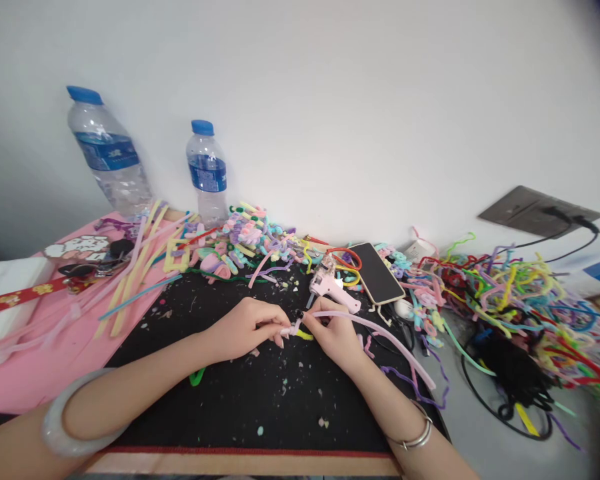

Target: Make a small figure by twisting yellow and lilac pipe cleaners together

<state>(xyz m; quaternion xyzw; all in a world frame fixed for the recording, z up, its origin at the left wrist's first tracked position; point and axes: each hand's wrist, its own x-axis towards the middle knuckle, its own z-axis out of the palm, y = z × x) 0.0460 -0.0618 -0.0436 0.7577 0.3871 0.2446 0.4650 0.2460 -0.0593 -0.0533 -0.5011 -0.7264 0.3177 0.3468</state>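
My left hand [253, 328] and my right hand [334, 335] meet over a black mat [260, 407], fingers pinched together. Both grip one end of a long pale pink pipe cleaner [380, 333], which trails right past my right wrist. A small white and black piece [293, 328] sits between the fingertips; I cannot make out what it is. A yellow scrap [305, 335] lies just under the hands. My left wrist wears a pale bangle [60, 420], my right wrist a thin silver bracelet [415, 437].
A pink glue gun [333, 283] and a dark phone [377, 272] lie just beyond the hands. Shaped pipe-cleaner pieces [250, 240] are heaped at the back, a tangled pile [525, 300] at right. Two water bottles [207, 170] stand by the wall. A wall socket [537, 210] holds black cables.
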